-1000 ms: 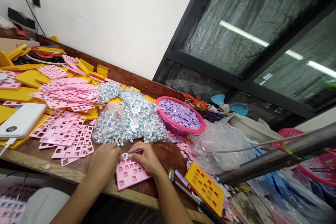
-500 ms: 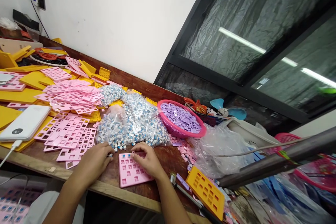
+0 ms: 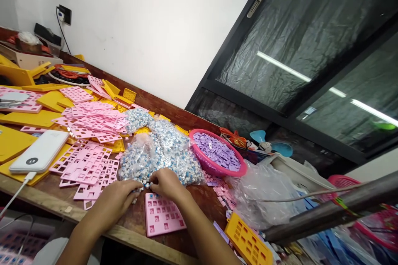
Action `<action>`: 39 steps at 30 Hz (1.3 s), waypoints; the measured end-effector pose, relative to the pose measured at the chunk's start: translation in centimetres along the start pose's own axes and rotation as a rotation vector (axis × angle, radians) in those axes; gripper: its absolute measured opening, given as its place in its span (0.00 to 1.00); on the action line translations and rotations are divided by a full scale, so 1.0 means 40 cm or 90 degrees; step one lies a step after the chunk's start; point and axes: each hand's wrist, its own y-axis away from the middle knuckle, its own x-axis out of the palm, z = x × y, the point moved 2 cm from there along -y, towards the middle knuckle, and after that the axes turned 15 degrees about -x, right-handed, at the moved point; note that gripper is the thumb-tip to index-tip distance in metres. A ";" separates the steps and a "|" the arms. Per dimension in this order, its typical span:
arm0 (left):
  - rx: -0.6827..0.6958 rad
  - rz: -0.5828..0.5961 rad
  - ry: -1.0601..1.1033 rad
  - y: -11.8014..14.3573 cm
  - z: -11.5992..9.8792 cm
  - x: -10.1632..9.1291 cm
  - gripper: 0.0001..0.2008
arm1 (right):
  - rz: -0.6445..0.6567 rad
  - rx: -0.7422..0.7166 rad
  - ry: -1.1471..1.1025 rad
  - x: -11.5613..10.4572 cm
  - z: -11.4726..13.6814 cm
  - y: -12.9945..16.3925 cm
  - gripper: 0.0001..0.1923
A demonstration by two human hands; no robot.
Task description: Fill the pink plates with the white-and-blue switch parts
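Two hands work at the near edge of the wooden table (image 3: 174, 240), and between them lies one pink plate (image 3: 164, 216) with square holes; a single blue and white switch sits in its far left corner. The left hand (image 3: 116, 199) is just left of the plate, its fingers bent and touching the near edge of the heap of small blue and white switches (image 3: 161, 153). The right hand (image 3: 166, 183) is at the far edge of the plate, fingertips curled into the same heap; whether either hand has pinched a switch I cannot tell. The heap lies in open clear plastic bags directly behind the plate, too many pieces to count. Right of the heap stands one pink basket (image 3: 241, 169) full of purple keycaps (image 3: 216, 151). Left of the plate are many loose pink frames (image 3: 88, 163), and further left one white power bank (image 3: 40, 152) on yellow panels. Right of the plate lies one yellow plate (image 3: 248, 243), and behind it a crumpled clear bag (image 3: 264, 192).
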 end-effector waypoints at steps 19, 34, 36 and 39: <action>-0.007 -0.064 -0.280 -0.006 -0.113 0.145 0.11 | -0.208 -0.093 -0.274 0.043 -0.124 0.219 0.09; -0.045 -0.091 -0.214 0.008 -0.108 0.151 0.13 | -0.270 -0.095 -0.403 0.072 -0.157 0.220 0.11; -0.051 -0.113 -0.213 0.014 -0.111 0.150 0.13 | -0.282 -0.097 -0.380 0.070 -0.156 0.220 0.10; -0.061 -0.116 -0.219 0.022 -0.117 0.144 0.13 | -0.280 -0.101 -0.362 0.066 -0.151 0.219 0.07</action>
